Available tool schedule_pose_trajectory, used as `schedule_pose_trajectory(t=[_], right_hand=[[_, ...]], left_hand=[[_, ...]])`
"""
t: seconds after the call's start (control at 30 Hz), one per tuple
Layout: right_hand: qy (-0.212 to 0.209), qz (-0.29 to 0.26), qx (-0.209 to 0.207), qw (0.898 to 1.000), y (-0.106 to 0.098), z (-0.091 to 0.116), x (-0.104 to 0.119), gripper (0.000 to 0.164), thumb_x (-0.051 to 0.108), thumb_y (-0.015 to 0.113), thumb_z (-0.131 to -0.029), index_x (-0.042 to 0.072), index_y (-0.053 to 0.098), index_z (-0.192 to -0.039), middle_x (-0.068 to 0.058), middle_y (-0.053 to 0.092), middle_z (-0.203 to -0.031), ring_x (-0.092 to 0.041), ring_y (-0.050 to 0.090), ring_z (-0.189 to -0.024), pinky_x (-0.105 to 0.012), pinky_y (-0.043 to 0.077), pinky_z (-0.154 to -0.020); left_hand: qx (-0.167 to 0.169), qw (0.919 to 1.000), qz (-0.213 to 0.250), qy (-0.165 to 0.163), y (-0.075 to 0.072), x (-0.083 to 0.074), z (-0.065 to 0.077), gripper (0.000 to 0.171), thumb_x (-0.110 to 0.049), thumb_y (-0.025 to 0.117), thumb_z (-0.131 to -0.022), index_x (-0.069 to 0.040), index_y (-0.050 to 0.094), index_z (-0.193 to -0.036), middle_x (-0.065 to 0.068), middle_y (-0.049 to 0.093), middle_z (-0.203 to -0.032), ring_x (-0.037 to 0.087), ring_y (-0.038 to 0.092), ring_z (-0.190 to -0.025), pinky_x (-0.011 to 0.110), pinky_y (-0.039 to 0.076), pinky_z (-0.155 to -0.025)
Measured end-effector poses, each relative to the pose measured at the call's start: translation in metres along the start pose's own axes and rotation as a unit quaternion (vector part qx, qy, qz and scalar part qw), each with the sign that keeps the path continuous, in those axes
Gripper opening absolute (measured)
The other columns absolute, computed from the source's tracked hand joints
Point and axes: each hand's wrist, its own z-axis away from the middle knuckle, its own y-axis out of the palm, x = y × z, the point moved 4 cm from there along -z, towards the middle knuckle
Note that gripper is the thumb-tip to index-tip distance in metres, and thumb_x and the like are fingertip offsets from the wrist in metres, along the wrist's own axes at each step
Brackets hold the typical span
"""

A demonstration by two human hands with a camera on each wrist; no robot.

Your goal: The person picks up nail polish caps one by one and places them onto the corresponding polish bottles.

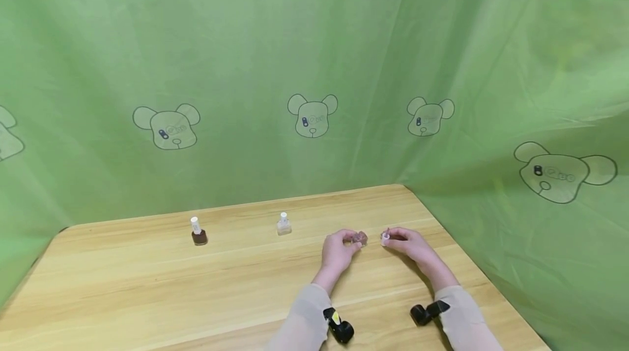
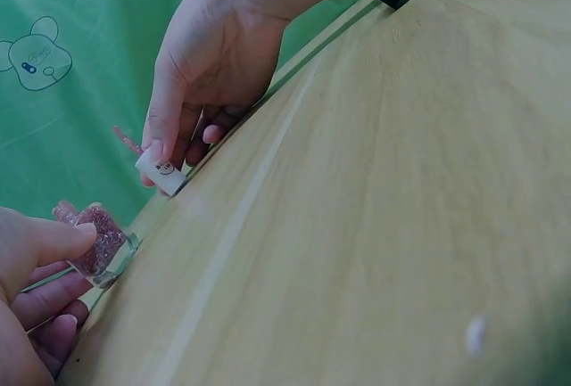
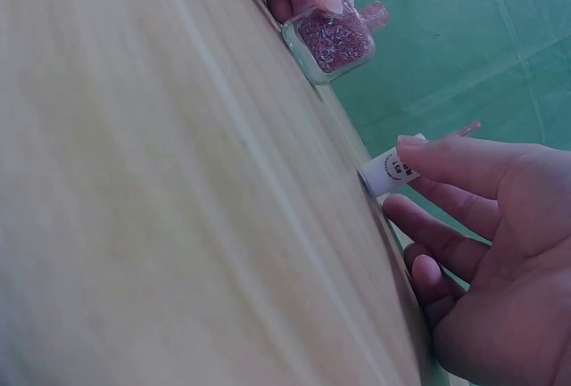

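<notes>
My left hand (image 1: 338, 253) pinches a small square glass nail polish bottle (image 3: 335, 45) filled with pink glitter, its neck uncapped. The bottle stands upright at the tabletop, toward the right side of the table. Just to the right, my right hand (image 1: 413, 243) grips the white nail polish cap (image 3: 389, 172) between thumb and fingers. That cap is turned upside down, its flat top at the wood and its pink-coated brush (image 3: 470, 128) pointing up. A short gap separates cap and bottle.
A dark nail polish bottle (image 1: 199, 237) with a white cap stands at the left on the wooden table (image 1: 147, 291). Another bottle (image 1: 284, 226), clear with a white cap, is near the back middle. Green curtain (image 1: 245, 67) hangs behind and along the right edge.
</notes>
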Motion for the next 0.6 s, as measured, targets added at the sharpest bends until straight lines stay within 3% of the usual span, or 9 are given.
schedule_pose_trajectory(t=[0.13,0.37,0.5,0.6], right_hand=[[0.002,-0.006,0.001,1.0,0.0,0.0,-0.001,0.046,0.027,0.071,-0.089,-0.002,0.061,-0.122,-0.018,0.061,-0.129,-0.013,0.055,-0.112,-0.022,0.04,-0.097],[0.002,-0.024,0.009,1.0,-0.002,0.001,0.0,0.045,0.026,0.071,-0.088,-0.002,0.061,-0.122,-0.019,0.06,-0.129,-0.021,0.053,-0.116,-0.041,0.035,-0.108],[-0.005,-0.03,0.013,0.999,-0.003,0.0,0.002,0.044,0.024,0.069,-0.089,-0.004,0.06,-0.122,-0.021,0.059,-0.13,-0.022,0.054,-0.117,-0.037,0.038,-0.107],[-0.002,-0.032,0.012,0.999,-0.005,0.0,0.003,0.044,0.023,0.069,-0.09,-0.005,0.059,-0.123,-0.021,0.058,-0.132,-0.017,0.055,-0.115,-0.028,0.043,-0.102]], left_hand=[[0.0,1.0,0.005,-0.003,0.0,0.001,0.001,0.023,-0.019,0.077,-0.081,-0.014,0.073,-0.103,0.002,0.075,-0.1,0.022,0.067,-0.099,0.039,0.051,-0.093],[0.009,0.9982,0.059,0.004,-0.006,0.002,0.002,0.023,-0.018,0.077,-0.08,-0.012,0.074,-0.102,0.004,0.074,-0.098,0.012,0.064,-0.086,0.028,0.055,-0.081],[0.002,0.9949,0.095,0.035,-0.011,0.003,0.004,0.022,-0.016,0.076,-0.082,-0.009,0.073,-0.103,0.004,0.074,-0.096,0.003,0.058,-0.08,0.02,0.053,-0.075],[0.007,0.9915,0.122,0.044,-0.013,0.006,0.004,0.023,-0.016,0.074,-0.084,-0.008,0.072,-0.106,0.005,0.074,-0.1,0.003,0.059,-0.082,0.02,0.053,-0.077]])
